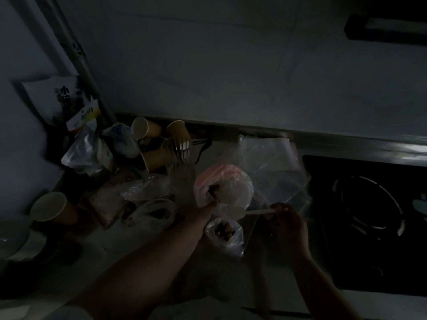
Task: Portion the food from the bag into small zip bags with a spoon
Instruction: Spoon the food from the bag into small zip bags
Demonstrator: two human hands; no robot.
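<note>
The scene is very dark. A pink-and-white plastic food bag [225, 185] stands on the counter with dark food showing in its mouth. My left hand [203, 212] grips the bag's near edge. My right hand [285, 224] holds a white plastic spoon [245, 212] by its handle, with the bowl pointing left just below the bag's opening. A small clear zip bag [225, 234] with brown food pieces sits open on the counter under the spoon. Several empty clear zip bags [272, 162] lie flat behind the food bag.
A black gas hob [367, 204] fills the right side. Paper cups [144, 128] and plastic forks [182, 147] crowd the back left, along with crumpled plastic bags [85, 151]. Another paper cup [52, 209] stands at the left. The wall rises behind the counter.
</note>
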